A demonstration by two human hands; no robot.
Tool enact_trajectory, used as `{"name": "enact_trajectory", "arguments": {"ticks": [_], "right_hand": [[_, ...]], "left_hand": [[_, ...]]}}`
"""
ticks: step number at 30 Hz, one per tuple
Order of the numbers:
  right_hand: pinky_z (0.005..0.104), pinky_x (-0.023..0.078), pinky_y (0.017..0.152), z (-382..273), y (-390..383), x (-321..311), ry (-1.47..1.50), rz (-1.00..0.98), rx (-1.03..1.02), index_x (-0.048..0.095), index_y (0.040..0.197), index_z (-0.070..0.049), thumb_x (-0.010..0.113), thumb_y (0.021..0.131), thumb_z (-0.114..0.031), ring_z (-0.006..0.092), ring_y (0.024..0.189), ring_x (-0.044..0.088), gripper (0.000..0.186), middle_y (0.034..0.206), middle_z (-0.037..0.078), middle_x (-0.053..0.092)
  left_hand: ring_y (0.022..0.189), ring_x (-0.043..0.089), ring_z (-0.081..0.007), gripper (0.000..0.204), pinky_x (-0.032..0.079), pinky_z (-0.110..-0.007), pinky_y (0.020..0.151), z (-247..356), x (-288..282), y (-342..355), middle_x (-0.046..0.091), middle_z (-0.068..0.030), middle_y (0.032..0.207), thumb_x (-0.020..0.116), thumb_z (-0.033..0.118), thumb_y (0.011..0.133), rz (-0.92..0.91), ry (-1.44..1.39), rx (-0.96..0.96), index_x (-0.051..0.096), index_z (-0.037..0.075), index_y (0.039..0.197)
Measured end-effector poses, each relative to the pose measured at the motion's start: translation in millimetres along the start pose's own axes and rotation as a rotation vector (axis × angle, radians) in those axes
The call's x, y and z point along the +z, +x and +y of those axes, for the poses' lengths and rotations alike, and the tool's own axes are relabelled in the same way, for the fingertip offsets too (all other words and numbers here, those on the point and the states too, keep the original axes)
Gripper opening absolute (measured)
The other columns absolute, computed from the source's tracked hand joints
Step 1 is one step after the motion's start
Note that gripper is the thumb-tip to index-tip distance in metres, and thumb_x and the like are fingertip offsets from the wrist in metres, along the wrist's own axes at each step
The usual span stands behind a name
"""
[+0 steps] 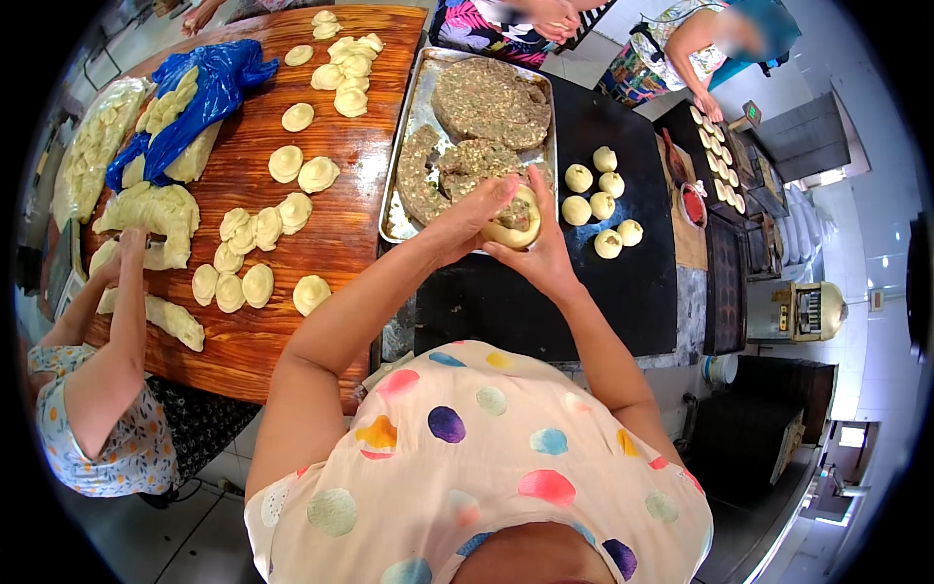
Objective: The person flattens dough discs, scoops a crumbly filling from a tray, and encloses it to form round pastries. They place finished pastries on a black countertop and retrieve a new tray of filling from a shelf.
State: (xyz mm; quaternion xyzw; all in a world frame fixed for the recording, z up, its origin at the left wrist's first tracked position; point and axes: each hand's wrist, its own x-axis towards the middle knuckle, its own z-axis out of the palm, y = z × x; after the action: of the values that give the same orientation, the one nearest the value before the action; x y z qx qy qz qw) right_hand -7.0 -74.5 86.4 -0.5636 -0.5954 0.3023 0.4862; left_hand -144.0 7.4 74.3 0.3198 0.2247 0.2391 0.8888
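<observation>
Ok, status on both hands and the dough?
Left hand, right hand: both holding dough round. Filling visible in its opening. Metal tray partly behind hands; nothing visibly blocking.

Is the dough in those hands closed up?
No, filling shows in the open dough held between the left hand and right hand.

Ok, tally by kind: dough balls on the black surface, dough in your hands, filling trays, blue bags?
Dough balls on the black surface: 7
Dough piece in left hand and right hand: 1
Filling tray: 1
Blue bag: 1
Total: 10
</observation>
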Motion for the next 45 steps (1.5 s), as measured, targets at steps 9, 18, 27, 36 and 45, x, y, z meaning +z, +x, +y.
{"name": "enact_trajectory", "arguments": {"ticks": [9,18,27,36,45], "right_hand": [[0.0376,0.040,0.105,-4,-11,-8,0.111,-0.098,-0.091,0.025,0.147,-0.006,0.091,0.061,-0.024,0.0292,0.125,0.050,0.110,0.139,0.017,0.047],[0.0429,0.039,0.106,-23,-11,-21,-0.042,0.029,-0.354,0.047,0.131,-0.006,0.089,0.056,-0.012,0.0320,0.125,0.049,0.086,0.129,0.012,0.056],[0.0441,0.035,0.110,-10,-28,-47,-0.012,0.267,-0.255,0.059,0.120,-0.002,0.080,0.064,-0.008,0.0289,0.120,0.055,0.060,0.118,0.012,0.063],[0.0448,0.027,0.114,5,-13,-70,0.263,0.286,-0.205,0.063,0.119,0.002,0.057,0.095,-0.018,0.0281,0.124,0.053,0.032,0.121,0.014,0.064],[0.0446,0.039,0.104,20,-19,-93,0.080,0.197,-0.400,0.064,0.107,-0.002,0.080,0.076,-0.020,0.0340,0.119,0.053,0.039,0.119,0.016,0.062]], "left_hand": [[0.108,0.057,-0.0124,0.057,0.049,-0.029,0.091,-16,-4,-13,0.056,-0.0033,0.118,0.069,0.027,0.088,-0.218,0.104,0.042,0.042,0.010,0.135],[0.112,0.053,-0.0116,0.062,0.047,-0.027,0.091,1,44,-23,0.052,-0.0062,0.125,0.061,0.038,0.094,-0.165,0.329,0.145,0.035,0.007,0.141],[0.120,0.051,-0.0140,0.064,0.046,-0.032,0.097,-3,71,-8,0.049,-0.0072,0.131,0.050,0.045,0.098,-0.236,0.258,0.017,0.029,0.007,0.145],[0.133,0.041,-0.0263,0.070,0.031,-0.035,0.109,-33,106,19,0.043,-0.0193,0.141,0.031,0.053,0.101,0.050,0.852,0.463,0.032,-0.004,0.142],[0.135,0.036,-0.0248,0.091,0.029,-0.039,0.111,-24,136,36,0.040,-0.0151,0.143,0.012,0.074,0.090,0.219,0.345,0.052,0.019,0.007,0.152]]}}
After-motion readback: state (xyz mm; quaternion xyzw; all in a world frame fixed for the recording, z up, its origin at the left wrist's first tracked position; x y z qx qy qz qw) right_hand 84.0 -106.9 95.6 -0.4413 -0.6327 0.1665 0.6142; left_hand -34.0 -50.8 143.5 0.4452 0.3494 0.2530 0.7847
